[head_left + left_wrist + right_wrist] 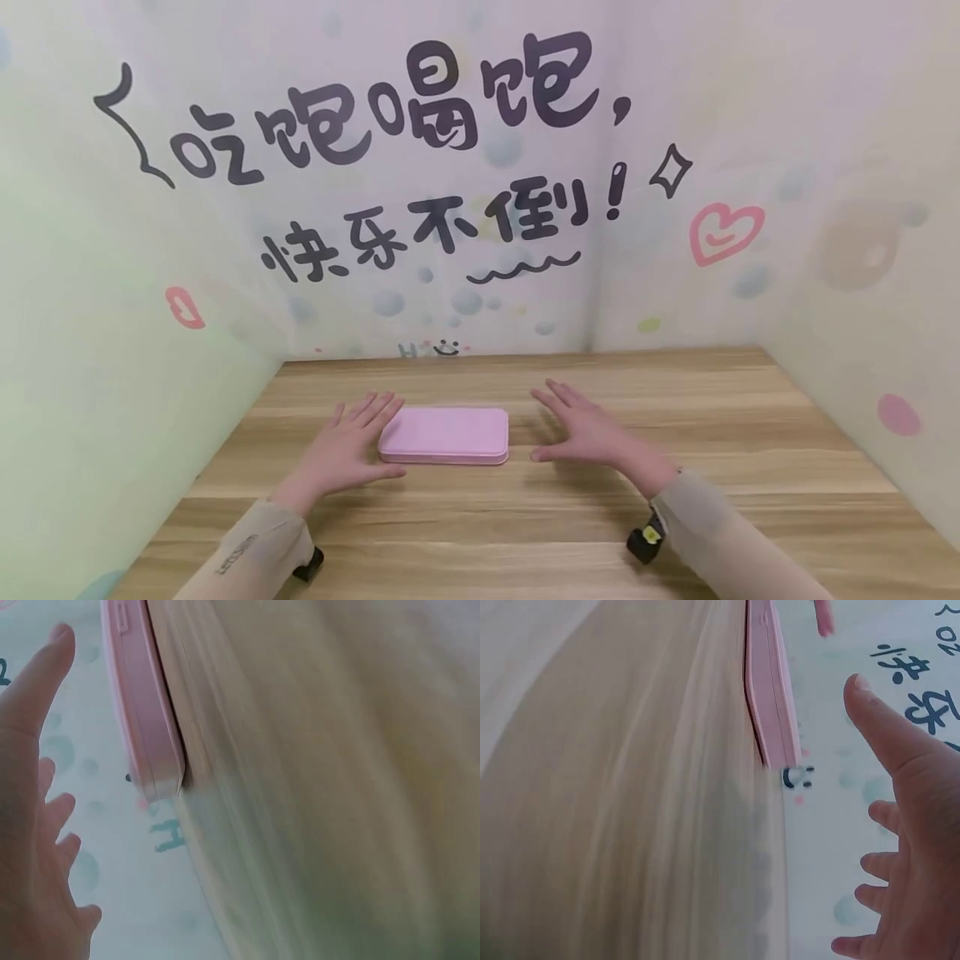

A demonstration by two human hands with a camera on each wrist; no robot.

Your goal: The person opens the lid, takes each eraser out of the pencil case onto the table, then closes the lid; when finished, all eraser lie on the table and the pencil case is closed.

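A flat pink case (444, 433) with rounded corners lies closed on the wooden table. My left hand (343, 450) hovers at its left end, fingers spread and thumb apart; in the head view the fingertips overlap the case's corner, but the left wrist view has the hand (37, 825) apart from the pink case (146, 705). To the right of the case, across a small gap, my right hand (588, 429) is held with fingers spread. The right wrist view has this hand (907, 817) holding nothing, with the case (771, 690) beyond the thumb.
The wood-grain table (480, 533) reaches back to a pale wall (450, 192) printed with large dark characters, bubbles and a pink heart. Side walls (97, 375) stand at left and right. A small black camera (645, 542) is strapped at the right wrist.
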